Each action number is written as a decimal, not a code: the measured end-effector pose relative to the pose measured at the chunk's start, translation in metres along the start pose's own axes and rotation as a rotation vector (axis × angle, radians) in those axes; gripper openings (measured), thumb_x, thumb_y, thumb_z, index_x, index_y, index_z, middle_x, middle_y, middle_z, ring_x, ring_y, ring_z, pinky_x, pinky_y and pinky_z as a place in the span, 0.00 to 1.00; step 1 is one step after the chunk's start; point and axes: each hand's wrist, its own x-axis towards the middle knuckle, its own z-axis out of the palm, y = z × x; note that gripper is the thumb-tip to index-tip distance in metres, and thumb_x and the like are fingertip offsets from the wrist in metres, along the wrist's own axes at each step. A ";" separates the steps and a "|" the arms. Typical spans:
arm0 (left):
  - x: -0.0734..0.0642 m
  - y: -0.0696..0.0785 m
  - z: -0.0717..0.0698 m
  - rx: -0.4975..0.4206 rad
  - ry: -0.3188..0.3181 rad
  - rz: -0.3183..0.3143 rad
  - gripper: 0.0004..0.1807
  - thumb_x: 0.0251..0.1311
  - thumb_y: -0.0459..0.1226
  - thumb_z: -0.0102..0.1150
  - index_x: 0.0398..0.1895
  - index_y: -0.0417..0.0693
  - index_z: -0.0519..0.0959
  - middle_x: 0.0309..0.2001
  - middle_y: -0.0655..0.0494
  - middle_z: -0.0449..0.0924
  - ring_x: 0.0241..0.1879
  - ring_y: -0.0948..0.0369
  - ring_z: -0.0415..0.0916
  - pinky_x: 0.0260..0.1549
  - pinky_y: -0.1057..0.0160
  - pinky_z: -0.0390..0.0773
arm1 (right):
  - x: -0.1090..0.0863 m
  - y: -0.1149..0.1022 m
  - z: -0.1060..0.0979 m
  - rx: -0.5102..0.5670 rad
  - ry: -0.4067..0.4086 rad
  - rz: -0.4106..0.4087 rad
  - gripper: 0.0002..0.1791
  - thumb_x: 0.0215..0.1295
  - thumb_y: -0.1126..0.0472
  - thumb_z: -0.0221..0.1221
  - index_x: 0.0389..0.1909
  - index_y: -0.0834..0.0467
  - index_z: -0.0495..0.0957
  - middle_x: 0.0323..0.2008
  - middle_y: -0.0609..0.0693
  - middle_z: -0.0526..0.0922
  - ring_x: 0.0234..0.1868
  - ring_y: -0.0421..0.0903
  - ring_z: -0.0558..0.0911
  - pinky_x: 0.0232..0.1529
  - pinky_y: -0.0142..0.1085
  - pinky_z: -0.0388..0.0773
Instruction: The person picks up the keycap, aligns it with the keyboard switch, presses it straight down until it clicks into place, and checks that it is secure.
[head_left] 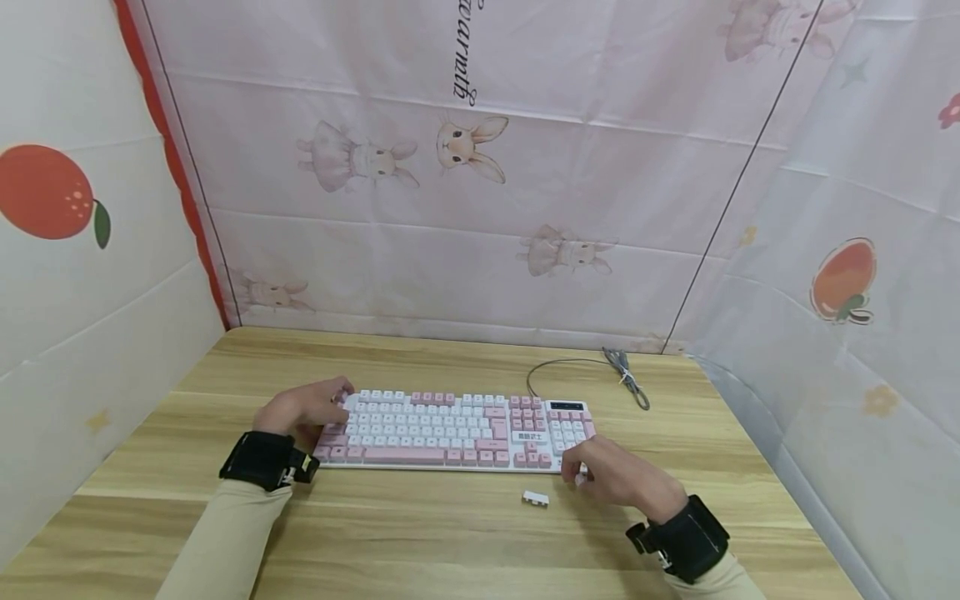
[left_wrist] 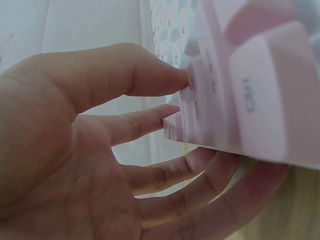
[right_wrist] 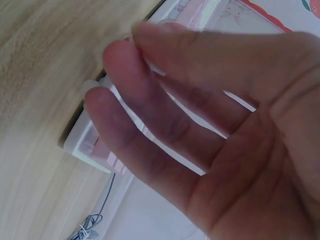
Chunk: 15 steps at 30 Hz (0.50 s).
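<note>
A pink and white keyboard (head_left: 427,429) lies on the wooden table. At its left end my left hand (head_left: 307,408) grips it. In the left wrist view the thumb (left_wrist: 150,75) presses the side near the pink Ctrl key (left_wrist: 272,95), while other fingers reach under the edge. My right hand (head_left: 618,475) is at the front right corner, fingers bent and thumb close to the index finger. A small whitish spot shows by those fingertips; whether it is a held piece or a nail is unclear. Left of this hand, a small white oblong piece (head_left: 536,498), like a keycap, lies apart from the keyboard.
A grey bundled cable (head_left: 626,377) runs from behind the keyboard to the back right of the table (head_left: 420,542). Printed cloth walls (head_left: 480,208) stand at the back and both sides. Each wrist wears a black camera band (head_left: 258,461).
</note>
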 end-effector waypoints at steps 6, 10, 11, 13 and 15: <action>0.000 -0.001 0.000 -0.010 -0.003 0.012 0.31 0.66 0.34 0.56 0.71 0.40 0.62 0.61 0.32 0.69 0.48 0.46 0.76 0.35 0.53 0.84 | 0.000 -0.001 0.001 -0.030 0.016 -0.019 0.13 0.55 0.79 0.63 0.33 0.58 0.85 0.35 0.48 0.86 0.34 0.40 0.79 0.35 0.28 0.76; 0.001 -0.002 0.000 -0.017 -0.007 0.007 0.31 0.66 0.34 0.56 0.71 0.40 0.62 0.61 0.33 0.68 0.47 0.46 0.76 0.35 0.52 0.85 | 0.000 -0.001 0.002 -0.040 0.018 -0.009 0.14 0.53 0.79 0.64 0.33 0.57 0.86 0.35 0.48 0.87 0.33 0.39 0.79 0.35 0.29 0.78; 0.001 -0.002 0.000 -0.017 -0.008 0.005 0.31 0.66 0.34 0.56 0.71 0.40 0.62 0.61 0.33 0.69 0.47 0.47 0.77 0.35 0.52 0.85 | 0.000 0.000 0.002 -0.044 0.019 -0.008 0.14 0.53 0.79 0.64 0.34 0.57 0.86 0.35 0.48 0.87 0.33 0.39 0.79 0.35 0.29 0.78; 0.001 -0.002 0.000 -0.025 -0.012 -0.003 0.31 0.66 0.35 0.56 0.72 0.41 0.61 0.61 0.33 0.68 0.46 0.47 0.77 0.35 0.52 0.85 | 0.000 0.000 0.001 -0.054 0.022 -0.011 0.14 0.52 0.79 0.65 0.34 0.58 0.86 0.35 0.49 0.86 0.34 0.38 0.79 0.35 0.29 0.78; 0.001 -0.002 0.000 -0.030 -0.016 -0.010 0.31 0.66 0.35 0.56 0.72 0.42 0.61 0.61 0.33 0.68 0.46 0.47 0.78 0.34 0.52 0.85 | -0.001 0.000 0.001 -0.060 0.023 -0.008 0.13 0.53 0.78 0.66 0.34 0.58 0.87 0.35 0.48 0.86 0.34 0.37 0.79 0.36 0.29 0.78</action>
